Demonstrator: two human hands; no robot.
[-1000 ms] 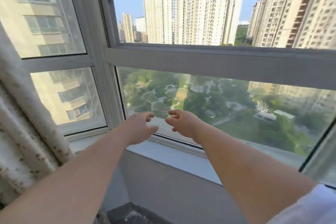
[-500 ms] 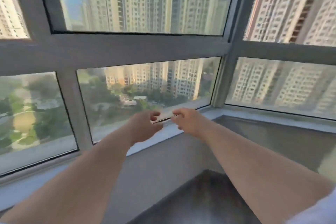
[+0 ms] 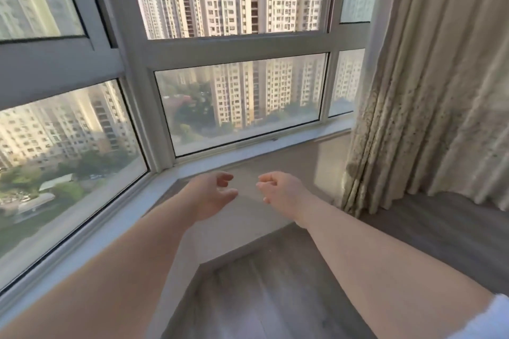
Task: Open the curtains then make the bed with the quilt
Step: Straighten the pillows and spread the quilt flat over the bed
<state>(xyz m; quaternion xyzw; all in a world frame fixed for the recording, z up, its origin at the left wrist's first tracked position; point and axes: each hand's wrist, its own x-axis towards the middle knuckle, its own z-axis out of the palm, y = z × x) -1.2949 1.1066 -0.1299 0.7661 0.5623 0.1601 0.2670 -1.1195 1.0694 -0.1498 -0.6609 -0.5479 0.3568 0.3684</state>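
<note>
A beige patterned curtain (image 3: 429,85) hangs in folds down the right side, reaching the floor beside the bay window. My left hand (image 3: 212,195) and my right hand (image 3: 281,194) are stretched out side by side over the window ledge, fingers loosely curled, holding nothing. The right hand is well to the left of the curtain and apart from it. No bed or quilt is in view.
A bay window (image 3: 239,102) with grey frames looks out on tall apartment blocks. A low beige ledge (image 3: 275,157) runs under it, with its front wall dropping to a dark wood floor (image 3: 275,292) below my arms.
My view has swung right along the window: the left curtain left the frame and the right curtain has come in. Both hands stay out in front, empty, a little further apart.
</note>
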